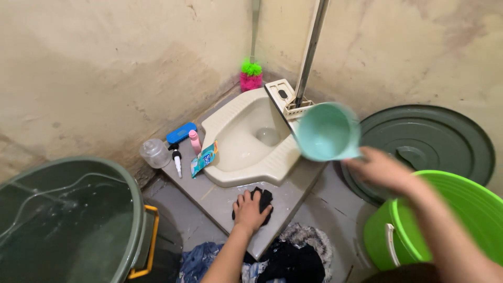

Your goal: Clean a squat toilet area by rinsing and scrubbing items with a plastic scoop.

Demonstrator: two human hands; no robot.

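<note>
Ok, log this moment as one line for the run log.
left hand: pressing dark cloth on grey platform | right hand: holding teal scoop above squat toilet

The scene is lit softly and evenly, rather warm and a little dim, with no single source to be made out. Weak shadows are gathered in the corner at twelve o'clock. Pale glints are seen on the water in the dark green bin at eight o'clock. The right hand and the teal scoop are smeared by motion blur. Walls are bowed slightly toward the frame edges.
</note>
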